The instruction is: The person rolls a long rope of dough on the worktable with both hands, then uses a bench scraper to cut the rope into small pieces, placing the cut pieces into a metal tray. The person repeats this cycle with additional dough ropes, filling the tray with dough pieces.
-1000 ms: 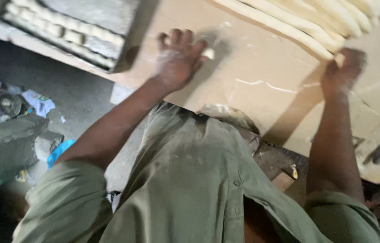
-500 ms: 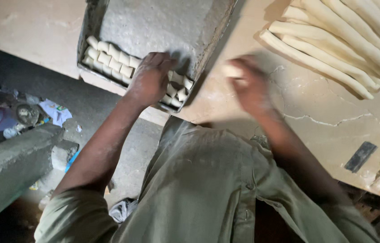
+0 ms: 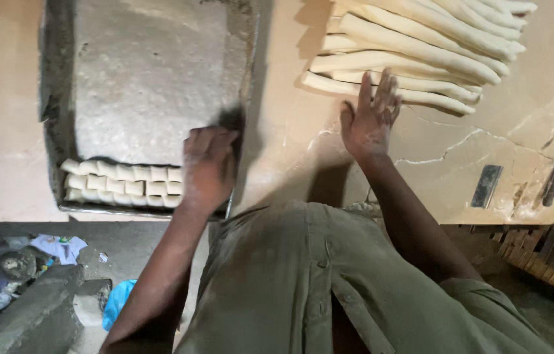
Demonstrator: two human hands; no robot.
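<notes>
The left hand (image 3: 208, 167) is lying knuckles-up over the near right corner of a metal baking tray (image 3: 54, 98), its fingers curled down at the end of the rows of small cut dough pieces (image 3: 119, 182). Whether it is gripping a piece cannot be told, since the palm is facing down. The pieces are sitting in tight rows along the tray's near edge, and the rest of the tray is showing a floured bottom. The right hand (image 3: 369, 118) is reaching out flat with fingers spread wide, holding nothing, its fingertips touching the nearest of the long dough ropes (image 3: 415, 52) that are lying side by side on the worktop (image 3: 290, 131). A flat dark metal scraper (image 3: 487, 186) is lying on the worktop to the right, well apart from both hands.
</notes>
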